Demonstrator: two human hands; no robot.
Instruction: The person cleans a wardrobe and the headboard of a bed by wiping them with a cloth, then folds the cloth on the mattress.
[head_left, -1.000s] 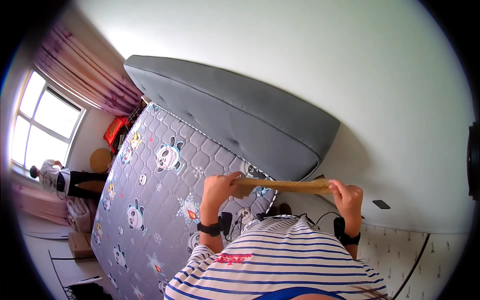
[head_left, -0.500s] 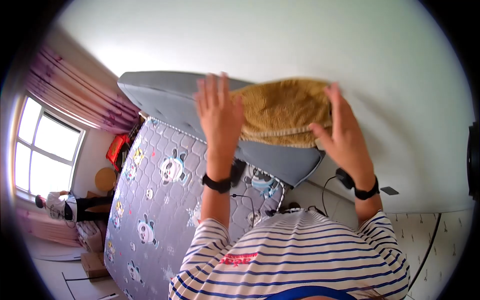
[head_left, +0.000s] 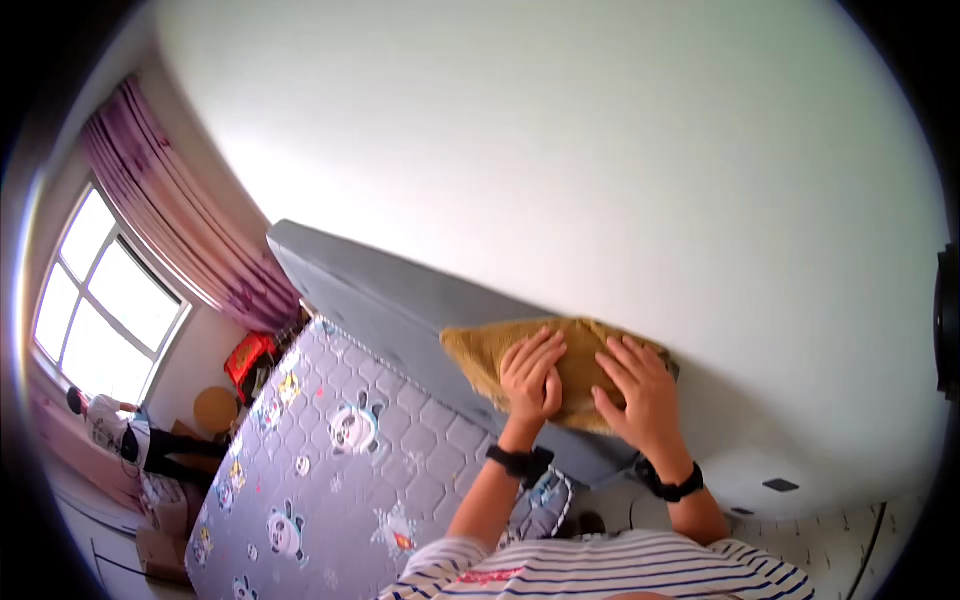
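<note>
Cloth point(head_left: 578, 368) in mustard brown lies over the near end of the grey headboard point(head_left: 370, 305). From here I see the left hand point(head_left: 533, 382) and right hand point(head_left: 642, 392) resting on it, palms down, fingers extended. Alongside spreads the panda-print mattress point(head_left: 345, 485); beyond, another person point(head_left: 112, 422) is near the window point(head_left: 110, 300).

The cloth point(head_left: 480, 348) hides part of the headboard point(head_left: 380, 310); the left hand point(head_left: 533, 375) and right hand point(head_left: 640, 390) cover patches of cloth. Below the headboard, mattress point(head_left: 390, 470) and shirt point(head_left: 640, 560) are cut off by the bottom edge. Left of it, the distant person's point(head_left: 105, 428) hands are too small to read.
</note>
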